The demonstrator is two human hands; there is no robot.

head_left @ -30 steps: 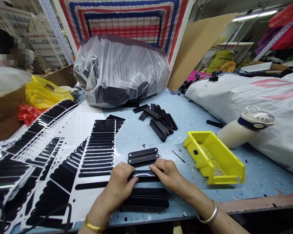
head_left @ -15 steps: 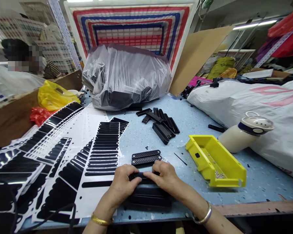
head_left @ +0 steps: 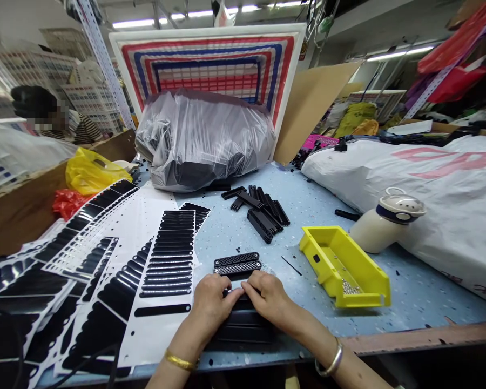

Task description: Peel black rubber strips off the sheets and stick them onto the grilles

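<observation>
Worktop [head_left: 218,229], blue, speckled. Plastic bag [head_left: 210,140], translucent, bulky, at its back; dark contents. Crate [head_left: 206,34], white rim, red and blue stripes, upright behind the bag. Cardboard [head_left: 318,105], one sheet, slanted, right of the crate. Sack [head_left: 348,165], white with red print, along the right side. Bottle [head_left: 375,232], cream, dark blue band at the lid, tilted, beside the sack. Yellow bag [head_left: 93,172], crumpled, left; red bag [head_left: 68,203] just beside it. Board [head_left: 20,221], brown, left edge. Post [head_left: 101,65], perforated, upper left. Person [head_left: 88,131], striped sleeve, beyond the board. Ceiling light [head_left: 400,53], tubular, upper right.
</observation>
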